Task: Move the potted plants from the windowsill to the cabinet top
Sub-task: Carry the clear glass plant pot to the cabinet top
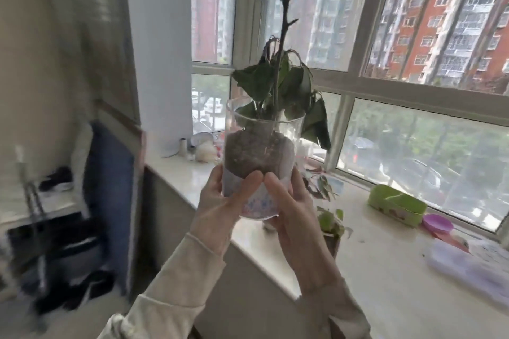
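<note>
Both your hands are up in front of you, wrapped around the lower part of a clear glass jar that serves as a plant pot. Your left hand curls in from the left, thumb laid across the front of the glass; your right hand closes in from the right and cups the base, its thumb meeting the left thumb near the jar's middle. Each grip is closed snug on the glass, fingers behind it and mostly hidden. The jar is held in the air, above and in front of the near edge of the windowsill, not touching it. It stands roughly upright, tipped slightly. Inside: brown soil in the upper half, a pale patterned layer below. A thin dark stem rises from the soil and runs out of the top of the view; wilted dark green leaves droop around the rim and over the right side. On the sill just behind your right hand, a small potted plant with green leaves stands. Farther right on the sill lie a green box, a purple lid and a pale translucent case. Small white objects cluster in the sill's far left corner, too blurred to identify. Pale sleeves cover both your forearms.
</note>
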